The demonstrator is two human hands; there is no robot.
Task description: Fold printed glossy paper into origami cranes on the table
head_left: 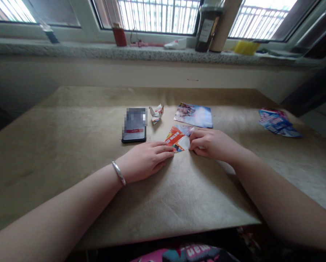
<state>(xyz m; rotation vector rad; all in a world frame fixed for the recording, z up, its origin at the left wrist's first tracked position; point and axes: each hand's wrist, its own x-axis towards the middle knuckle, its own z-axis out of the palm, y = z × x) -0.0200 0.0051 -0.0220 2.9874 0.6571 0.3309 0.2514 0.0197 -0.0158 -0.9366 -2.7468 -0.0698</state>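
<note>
A small printed sheet of paper, orange and white with coloured pictures, lies on the table between my hands. My left hand is open, its outstretched fingers resting flat on the sheet's left edge. At the right edge, my right hand has its fingers bent and pinched together on the paper; the exact grip is partly hidden. Just beyond my left hand is a phone, its screen blurred out. Beside the phone stands a folded paper figure, bird-like in shape. A larger blue printed sheet lies flat beyond my right hand.
Several blue and red printed papers are piled at the right of the brown table. Behind it, a granite windowsill holds a dark bottle, a red container and a yellow object.
</note>
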